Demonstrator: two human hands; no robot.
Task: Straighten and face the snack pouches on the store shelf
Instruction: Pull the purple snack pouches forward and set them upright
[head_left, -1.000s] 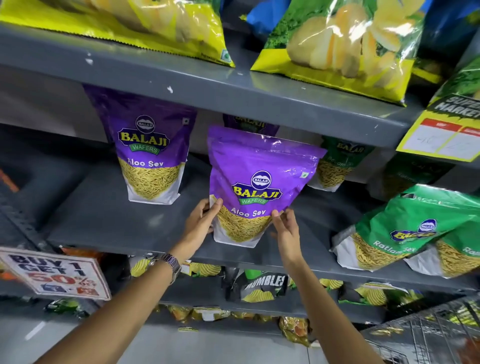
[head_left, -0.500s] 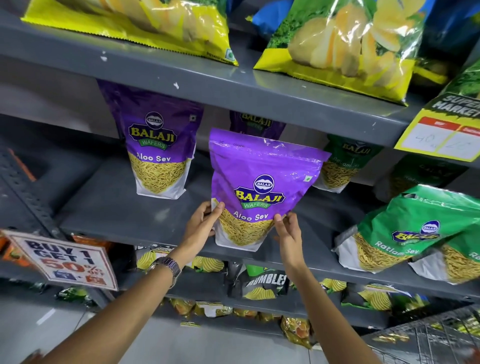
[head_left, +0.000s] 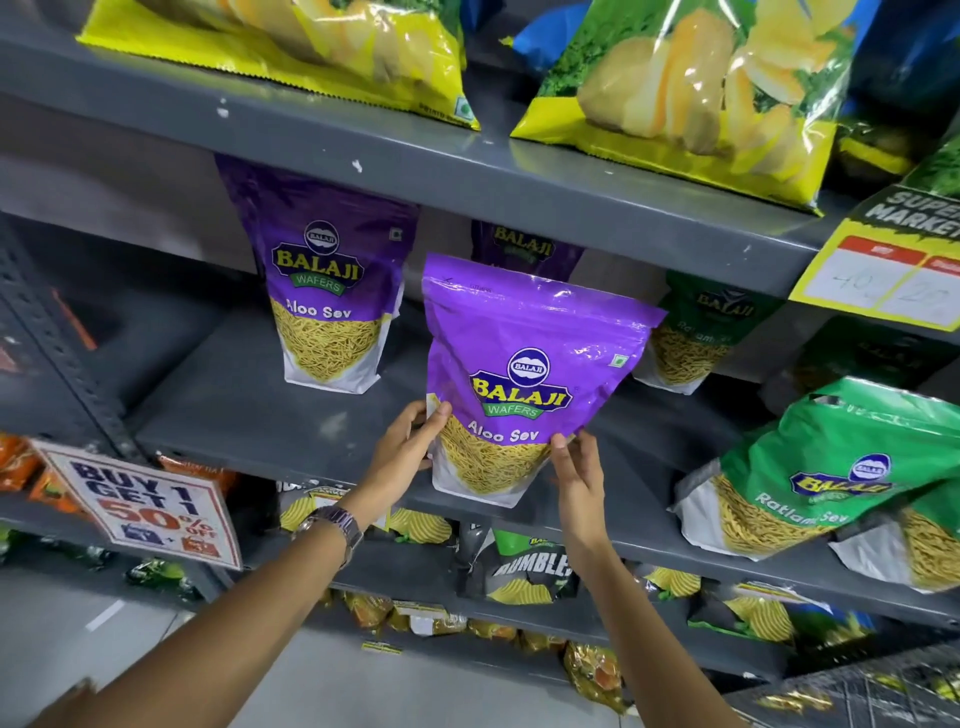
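Left hand (head_left: 410, 449), right hand (head_left: 576, 475) raised; both clasp purple pouch (head_left: 519, 374) lower edges

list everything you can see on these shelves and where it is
purple Aloo Sev pouch: 1, purple, front of middle shelf, held at its lower corners
other purple pouches: 2, one upright at left, one mostly hidden behind
green Ratlami Sev pouches: at least 4, two leaning at right front, others dim behind
chip bags: 2, yellow-green, top shelf
offer sign: 1, white and red, lower left
price tag: 1, yellow, upper right
small snack packs: several, bottom shelves
wristwatch: 1, left wrist
left hand
right hand
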